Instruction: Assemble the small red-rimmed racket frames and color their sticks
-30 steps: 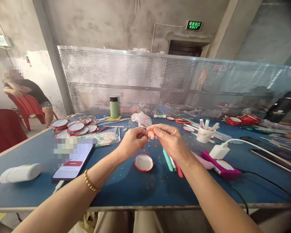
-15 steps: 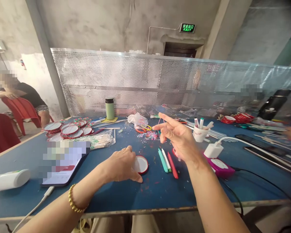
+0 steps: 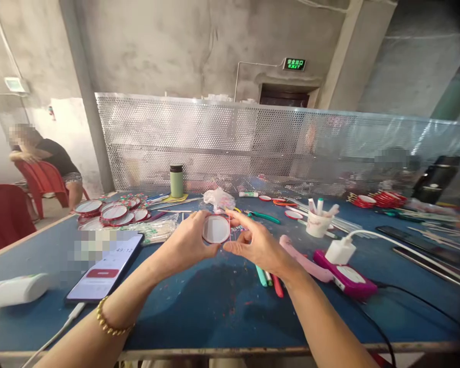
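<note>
My left hand [image 3: 187,240] is closed on a round disc [image 3: 215,229] with a pale face and a red rim, raised above the table. Along the disc's right edge runs a thin pink band [image 3: 230,228], stretched between the finger and thumb of my right hand [image 3: 258,245]. It looks like a small rubber band. Below my right hand lie three pens, a teal one [image 3: 261,276], a white one and a red one [image 3: 277,286]. My hands mostly hide the small coloured loops behind them.
More red-rimmed discs [image 3: 114,212] are heaped at the left. Nearby are a phone [image 3: 99,276], a white bottle [image 3: 17,290], green pliers [image 3: 266,217], a paper cup [image 3: 316,225] of markers and a purple power block [image 3: 348,281] with cables. A perforated metal screen [image 3: 199,143] stands behind.
My left hand has lifted the disc from the table. My right hand has come down and left to it, with the band now at the disc's edge. The view has tilted up slightly.
</note>
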The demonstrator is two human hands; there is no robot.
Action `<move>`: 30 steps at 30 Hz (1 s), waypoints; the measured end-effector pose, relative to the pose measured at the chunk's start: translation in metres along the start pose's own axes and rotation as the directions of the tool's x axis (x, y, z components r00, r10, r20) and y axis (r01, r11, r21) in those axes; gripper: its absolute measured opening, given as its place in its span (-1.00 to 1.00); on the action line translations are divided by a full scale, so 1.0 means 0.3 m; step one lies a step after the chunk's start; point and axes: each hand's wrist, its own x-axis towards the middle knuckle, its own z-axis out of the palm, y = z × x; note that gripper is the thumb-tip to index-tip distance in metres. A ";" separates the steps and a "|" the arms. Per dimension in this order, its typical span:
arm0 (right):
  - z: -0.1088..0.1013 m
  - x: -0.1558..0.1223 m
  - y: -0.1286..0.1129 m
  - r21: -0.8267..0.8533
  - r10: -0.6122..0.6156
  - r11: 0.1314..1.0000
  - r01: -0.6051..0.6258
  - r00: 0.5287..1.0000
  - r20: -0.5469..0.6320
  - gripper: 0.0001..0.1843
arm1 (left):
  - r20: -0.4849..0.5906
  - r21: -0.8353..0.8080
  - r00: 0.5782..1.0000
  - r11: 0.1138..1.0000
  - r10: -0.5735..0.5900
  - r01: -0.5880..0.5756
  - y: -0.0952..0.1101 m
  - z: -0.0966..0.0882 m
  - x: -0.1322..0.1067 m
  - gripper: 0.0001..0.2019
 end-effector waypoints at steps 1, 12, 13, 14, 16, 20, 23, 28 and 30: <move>0.009 -0.001 -0.001 0.002 -0.014 1.000 0.014 1.000 0.015 -0.12 | 0.030 -0.030 0.999 0.999 0.036 -0.035 0.002 0.004 -0.002 -0.52; 0.063 0.010 -0.003 -0.020 0.001 1.000 -0.002 0.999 -0.049 -0.36 | 0.076 -0.204 0.996 0.979 0.040 -0.023 0.003 0.068 -0.013 -0.46; 0.063 0.011 0.000 -0.022 0.011 1.000 -0.012 0.999 -0.049 -0.37 | 0.076 -0.215 0.996 0.976 0.042 -0.025 0.000 0.068 -0.013 -0.45; 0.064 0.012 0.004 -0.024 0.020 0.999 -0.021 0.999 -0.050 -0.38 | 0.082 -0.221 0.995 0.974 0.057 -0.038 -0.003 0.066 -0.013 -0.43; 0.065 0.012 0.010 -0.035 0.032 0.999 -0.033 0.998 -0.054 -0.40 | 0.108 -0.202 0.988 0.976 0.106 -0.083 -0.013 0.064 -0.012 -0.39; 0.069 0.012 0.012 -0.010 0.032 0.999 -0.033 0.998 -0.049 -0.40 | 0.142 -0.167 0.974 0.974 0.175 -0.150 -0.027 0.062 -0.009 -0.46; 0.069 0.012 0.001 0.005 0.045 0.999 -0.045 0.996 -0.078 -0.41 | 0.086 -0.204 0.981 0.967 0.175 -0.154 -0.025 0.062 -0.010 -0.50; 0.063 0.014 -0.017 -0.059 0.019 0.998 -0.028 0.988 -0.153 -0.49 | 0.177 -0.477 0.981 0.879 0.076 0.018 -0.006 0.034 -0.005 -0.58; 0.065 0.014 -0.019 -0.087 0.000 0.996 -0.014 0.987 -0.160 -0.49 | 0.274 -0.577 0.961 0.794 -0.033 0.192 -0.005 0.019 0.003 -0.75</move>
